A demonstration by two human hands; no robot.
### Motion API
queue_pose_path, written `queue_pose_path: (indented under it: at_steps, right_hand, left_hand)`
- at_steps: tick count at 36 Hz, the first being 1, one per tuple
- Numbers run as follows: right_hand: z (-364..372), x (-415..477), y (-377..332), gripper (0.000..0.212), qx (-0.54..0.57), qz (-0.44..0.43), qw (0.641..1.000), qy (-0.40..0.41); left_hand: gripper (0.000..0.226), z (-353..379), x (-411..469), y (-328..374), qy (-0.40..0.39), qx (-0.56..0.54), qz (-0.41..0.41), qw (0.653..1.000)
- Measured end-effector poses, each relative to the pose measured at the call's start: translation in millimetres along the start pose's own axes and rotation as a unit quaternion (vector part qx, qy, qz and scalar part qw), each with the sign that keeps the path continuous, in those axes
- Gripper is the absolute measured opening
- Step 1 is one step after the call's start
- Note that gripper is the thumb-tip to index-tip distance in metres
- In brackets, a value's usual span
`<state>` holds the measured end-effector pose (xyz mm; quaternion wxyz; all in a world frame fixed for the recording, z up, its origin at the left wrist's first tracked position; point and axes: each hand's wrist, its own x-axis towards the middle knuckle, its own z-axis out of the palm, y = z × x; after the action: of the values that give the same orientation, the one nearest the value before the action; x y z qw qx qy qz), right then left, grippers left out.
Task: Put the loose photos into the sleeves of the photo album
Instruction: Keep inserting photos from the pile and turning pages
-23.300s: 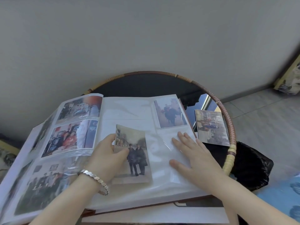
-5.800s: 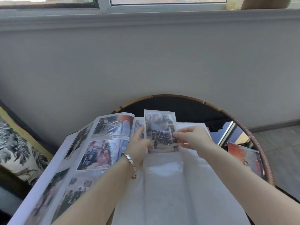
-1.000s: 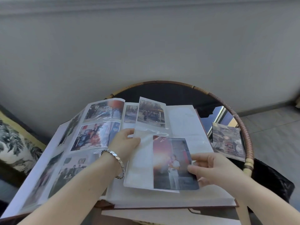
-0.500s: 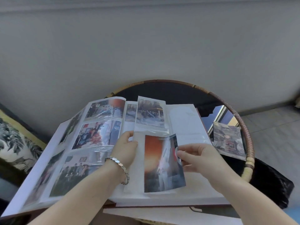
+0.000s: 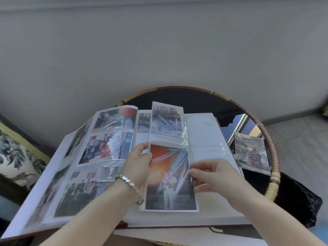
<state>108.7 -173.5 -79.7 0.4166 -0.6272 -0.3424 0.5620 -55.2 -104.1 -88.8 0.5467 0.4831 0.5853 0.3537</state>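
A large open photo album with white pages and clear plastic sleeves lies over the near and left part of a round tabletop of dark glass with a woven rattan rim. Its left pages stick out past the left edge. A narrow transparent sleeve leaf stands raised at the middle of the album, with 1 pale outdoor photo in its upper pocket. Below this, a tall photo with an orange-red glow and a figure in white lies on the lower part of the leaf, and plastic glare crosses its upper half. The left hand, with a silver link bracelet on the wrist, pinches the left edge of the leaf beside the top corner of the photo. The right hand pinches the right edge of this photo between thumb and forefinger. 1 more loose dark photo lies flat near the right edge of the tabletop, apart from the album. All prints are too blurred to read any writing.
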Motion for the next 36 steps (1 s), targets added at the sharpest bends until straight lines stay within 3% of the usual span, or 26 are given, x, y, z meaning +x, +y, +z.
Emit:
queue_pose_path:
  at_steps: [9, 15, 27, 36]
  right_hand:
    - [-6.1, 0.7, -2.0, 0.008, -0.002, 0.022, 1.0, -0.002]
    - [-5.8, -1.9, -6.7, 0.009, -0.011, 0.025, 1.0, 0.0]
    - [-3.2, -4.0, -8.5, 0.008, -0.116, -0.051, 0.991, 0.037]
    - [1.9, -6.2, -7.6, 0.01, -0.157, -0.1, 0.981, 0.051]
  left_hand:
    - [0.032, -0.7, 1.9, -5.0, -0.002, -0.026, -0.025, 0.999]
    - [0.034, -0.8, 0.0, -3.4, -0.001, -0.016, 0.002, 1.0]
    - [0.034, 1.6, -5.1, 0.2, -0.005, -0.031, -0.029, 0.999]
    - [0.031, 6.6, -3.1, -1.1, 0.031, -0.032, -0.002, 0.999]
